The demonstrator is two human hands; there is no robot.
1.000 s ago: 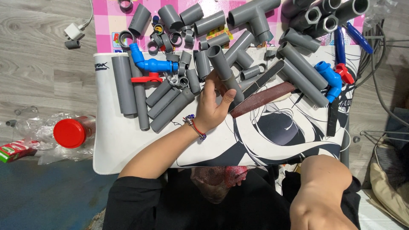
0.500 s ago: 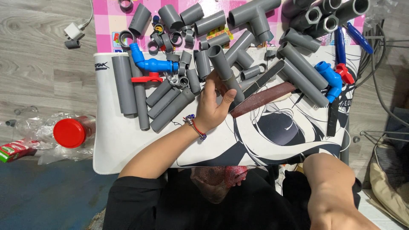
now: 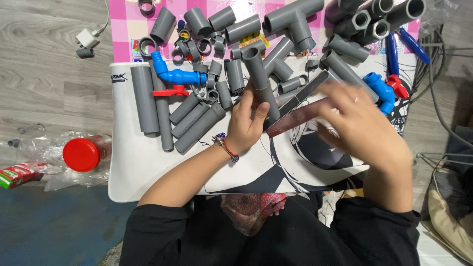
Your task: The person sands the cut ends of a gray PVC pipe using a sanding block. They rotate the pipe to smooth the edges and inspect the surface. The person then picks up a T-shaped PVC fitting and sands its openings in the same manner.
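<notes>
We note red-capped jar (image 3: 84,154) in crinkled clear plastic on grey wood floor, far left. Smooth grey pipe lengths (image 3: 164,111) lie on white printed mat (image 3: 143,172). Left hand (image 3: 246,123), palm down, fingers clamped round upright grey pipe stub (image 3: 259,79) at mat centre. Right hand (image 3: 362,125) blurred, spread over dark flat bar (image 3: 298,118); we cannot tell its grip. Blue elbow fitting (image 3: 380,91) just beyond.

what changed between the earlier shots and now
The right hand came up from the lower edge onto the mat, blurred, over the dark flat strip. The left hand stayed on the grey pipe; the other fittings did not move.
</notes>
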